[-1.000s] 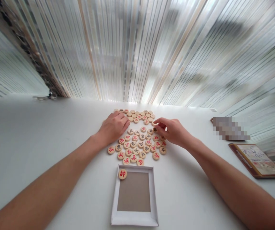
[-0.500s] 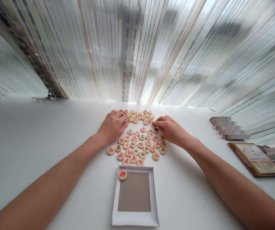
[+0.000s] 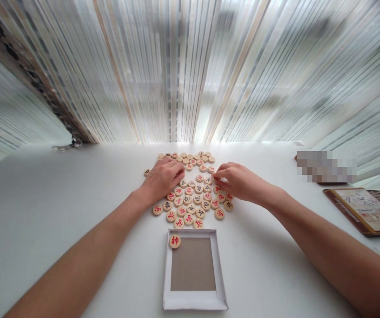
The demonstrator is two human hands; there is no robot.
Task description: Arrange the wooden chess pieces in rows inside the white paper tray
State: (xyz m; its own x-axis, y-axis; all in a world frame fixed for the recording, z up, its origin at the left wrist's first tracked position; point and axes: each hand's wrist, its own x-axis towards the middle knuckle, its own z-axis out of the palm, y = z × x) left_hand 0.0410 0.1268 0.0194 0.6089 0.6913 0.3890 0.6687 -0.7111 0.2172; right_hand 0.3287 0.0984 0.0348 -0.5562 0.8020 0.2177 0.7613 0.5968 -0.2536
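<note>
Several round wooden chess pieces [image 3: 191, 196] with red or black characters lie spread on the white table [image 3: 44, 207]. My left hand [image 3: 163, 179] rests palm down on the left of the pile, fingers curled over pieces. My right hand [image 3: 238, 181] lies on the right side of the pile, fingertips pinched together at a piece near the middle; what they grip is too small to name. A shallow white box tray [image 3: 193, 300] with a brown bottom sits near me. One piece with a red character [image 3: 175, 241] lies in its far left corner.
A brown-edged box lid or booklet [image 3: 365, 211] lies at the right of the table. A blurred-out object [image 3: 325, 167] lies behind it. Striped curtains [image 3: 190, 70] hang beyond the table's far edge.
My right hand has lowered from a raised pinch onto the pile and shifted slightly toward the middle. My left hand stayed on the pieces. The view shifted a little.
</note>
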